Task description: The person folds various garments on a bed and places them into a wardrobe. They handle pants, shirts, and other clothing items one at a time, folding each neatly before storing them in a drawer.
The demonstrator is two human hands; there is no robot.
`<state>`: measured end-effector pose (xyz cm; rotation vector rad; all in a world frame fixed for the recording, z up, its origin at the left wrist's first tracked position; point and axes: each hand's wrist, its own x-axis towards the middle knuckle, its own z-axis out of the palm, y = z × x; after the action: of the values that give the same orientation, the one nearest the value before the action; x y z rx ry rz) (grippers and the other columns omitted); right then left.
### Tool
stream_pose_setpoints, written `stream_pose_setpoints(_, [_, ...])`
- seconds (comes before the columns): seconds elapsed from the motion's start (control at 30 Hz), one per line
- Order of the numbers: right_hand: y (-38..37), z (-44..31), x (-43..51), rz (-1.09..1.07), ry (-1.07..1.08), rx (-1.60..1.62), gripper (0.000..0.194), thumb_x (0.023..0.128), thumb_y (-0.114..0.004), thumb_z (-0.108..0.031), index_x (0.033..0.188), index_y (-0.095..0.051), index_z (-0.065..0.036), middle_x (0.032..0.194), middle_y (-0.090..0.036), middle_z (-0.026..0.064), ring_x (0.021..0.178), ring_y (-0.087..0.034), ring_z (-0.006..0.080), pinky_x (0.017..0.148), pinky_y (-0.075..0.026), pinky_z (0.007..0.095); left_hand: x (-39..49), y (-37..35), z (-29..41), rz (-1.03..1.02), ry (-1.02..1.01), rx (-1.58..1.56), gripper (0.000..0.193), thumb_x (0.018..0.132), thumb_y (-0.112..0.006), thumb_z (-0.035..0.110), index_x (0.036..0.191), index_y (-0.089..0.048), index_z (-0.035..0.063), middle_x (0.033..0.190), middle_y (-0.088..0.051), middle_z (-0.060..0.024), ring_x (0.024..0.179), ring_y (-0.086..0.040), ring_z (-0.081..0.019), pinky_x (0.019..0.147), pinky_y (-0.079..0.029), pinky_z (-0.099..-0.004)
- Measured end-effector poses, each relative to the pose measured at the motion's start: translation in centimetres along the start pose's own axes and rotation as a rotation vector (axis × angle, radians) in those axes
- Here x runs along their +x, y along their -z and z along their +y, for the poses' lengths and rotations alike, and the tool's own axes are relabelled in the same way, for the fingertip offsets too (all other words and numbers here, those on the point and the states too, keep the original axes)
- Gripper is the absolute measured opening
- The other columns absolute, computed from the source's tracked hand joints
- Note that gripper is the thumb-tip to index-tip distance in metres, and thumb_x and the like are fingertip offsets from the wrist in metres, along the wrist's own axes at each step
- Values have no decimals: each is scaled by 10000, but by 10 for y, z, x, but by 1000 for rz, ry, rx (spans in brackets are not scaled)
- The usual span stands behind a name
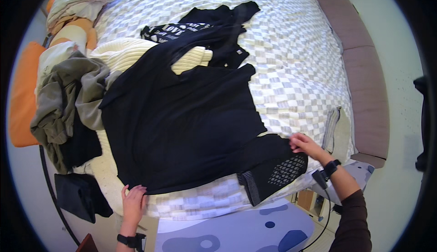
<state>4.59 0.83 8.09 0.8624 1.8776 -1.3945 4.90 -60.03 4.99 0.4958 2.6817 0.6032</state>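
Observation:
A black long-sleeved garment [181,122] lies spread out on the bed, one sleeve reaching away towards the far side. At its near left corner, my left hand [134,200] holds the edge between thumb and fingers. My right hand [305,146] pinches the upper edge of a dark piece with a grey dotted panel [288,170] and a striped cuff; whether this is a sleeve or a separate item is unclear. Beneath the black garment, a cream ribbed knit sweater [119,52] is partly hidden. Beyond it lie more black clothes [218,15], one with white lettering.
A grey-brown garment [70,95] is heaped at the left, above a folded dark cloth [82,195]. A checked bedspread [293,81] covers the bed, with a padded headboard [363,71] along the right. Grey folded cloth [336,131] lies near it. A cable [326,228] hangs from my right wrist.

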Motion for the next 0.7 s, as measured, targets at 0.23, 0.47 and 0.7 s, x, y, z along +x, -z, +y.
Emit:
stream_pose_setpoints(0.23, [-70, -33, 4, 17, 547, -686, 624, 723, -714, -171, 1272, -426, -106, 1140, -481, 123, 1008, -446, 275, 785, -453, 330, -15, 20, 1, -17, -91, 52, 104, 711, -630, 79, 804, -586, 71, 985, -598, -23, 1067, -518, -205, 988, -275, -448])
stream_pose_setpoints(0.47, [-59, -42, 15, -41, 618, -856, 156, 699, -646, -23, 729, -496, -51, 746, -500, 101, 811, -486, 302, 712, -409, 368, -29, 24, 0, -42, -86, 57, 116, 703, -627, 74, 805, -573, 66, 1002, -594, -14, 1066, -512, -200, 973, -282, -444])
stream_pose_setpoints(0.7, [-36, -94, -60, 80, 863, -767, 120, 768, -610, -39, 767, -489, -45, 784, -566, 79, 792, -545, 240, 745, -430, 314, -38, 32, -7, -62, -35, -42, 129, 716, -624, 66, 826, -558, 48, 983, -596, -46, 1041, -519, -226, 941, -311, -418])
